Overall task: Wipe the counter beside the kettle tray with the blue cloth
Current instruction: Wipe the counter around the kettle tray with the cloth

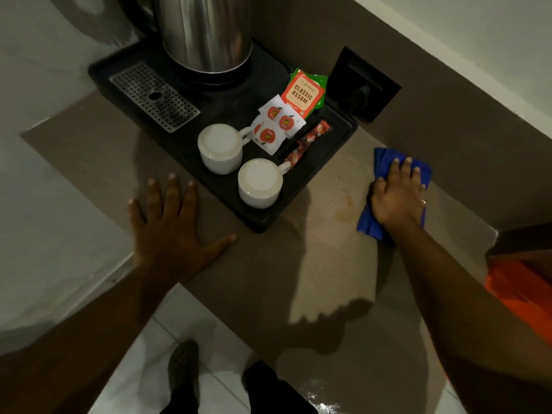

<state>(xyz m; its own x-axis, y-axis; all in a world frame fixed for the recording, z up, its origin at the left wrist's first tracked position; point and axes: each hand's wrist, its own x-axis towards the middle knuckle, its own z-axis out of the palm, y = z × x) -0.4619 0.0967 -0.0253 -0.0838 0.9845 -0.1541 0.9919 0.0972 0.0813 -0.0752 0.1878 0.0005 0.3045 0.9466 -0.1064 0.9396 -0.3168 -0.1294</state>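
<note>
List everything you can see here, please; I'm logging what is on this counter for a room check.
kettle: one, steel, back of the tray
tray: one, black, on the counter
drip grate: one, silver, left part of the tray
cups: two, white, upside down at the tray's front
tea packet: orange and green, right of the kettle
white sachets: a few, beside the cups
brown sachets: a few, in the tray's right slot
socket: one, black, on the wall
counter: brown
blue cloth: one, right of the tray
shoe: dark, on the floor
left hand: flat on the counter
right hand: pressing the cloth
</note>
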